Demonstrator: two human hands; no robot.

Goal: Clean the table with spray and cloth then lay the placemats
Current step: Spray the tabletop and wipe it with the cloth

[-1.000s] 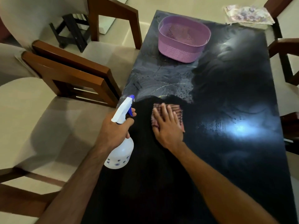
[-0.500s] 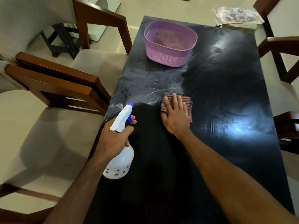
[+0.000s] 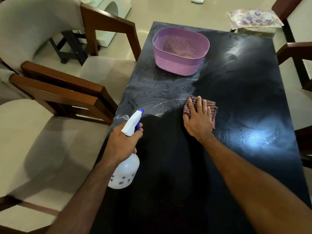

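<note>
Left hand [image 3: 124, 142] grips the neck of a white plastic spray bottle [image 3: 125, 168] with a blue trigger, held just over the left edge of the dark glossy table [image 3: 244, 102]. Right hand [image 3: 198, 118] lies flat on a checked reddish cloth [image 3: 211, 107], pressing it to the tabletop. Wet streaks smear the surface ahead, near a purple perforated plastic basket [image 3: 180, 64]. Floral placemats [image 3: 253, 18] sit off the far corner, wooden cushioned chairs [image 3: 55, 98] on the left.

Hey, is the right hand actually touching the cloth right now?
Touching. The head view shows the right hand lying flat on the checked cloth, fingers spread over it, pressing it against the table.
</note>
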